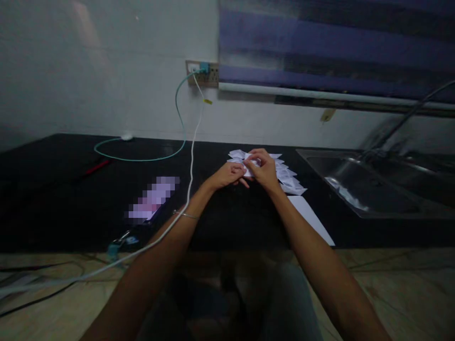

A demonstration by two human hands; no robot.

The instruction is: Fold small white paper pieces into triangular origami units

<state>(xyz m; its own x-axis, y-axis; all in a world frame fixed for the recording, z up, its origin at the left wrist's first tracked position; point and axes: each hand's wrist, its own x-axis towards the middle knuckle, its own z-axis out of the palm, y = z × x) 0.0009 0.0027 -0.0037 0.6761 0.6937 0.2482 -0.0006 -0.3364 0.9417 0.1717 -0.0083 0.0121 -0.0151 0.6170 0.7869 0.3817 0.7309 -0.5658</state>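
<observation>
Between my two hands is a small piece of folded white paper (249,171), partly covered by my fingers. My left hand (227,175) grips its left side with curled fingers. From the right, my right hand (263,168) pinches the same paper between thumb and fingers. Several folded white paper pieces (288,179) lie in overlapping rows behind and to the right of my right hand. Under my right forearm, a stack or sheet of flat white paper (311,220) rests near the counter's front edge.
On the black counter (234,218), a phone with a blurred screen (152,201) lies left of my left forearm. A white cable (192,166) crosses that forearm from the wall socket (213,76). A green cable (142,160) loops behind. At right is a metal sink (373,189).
</observation>
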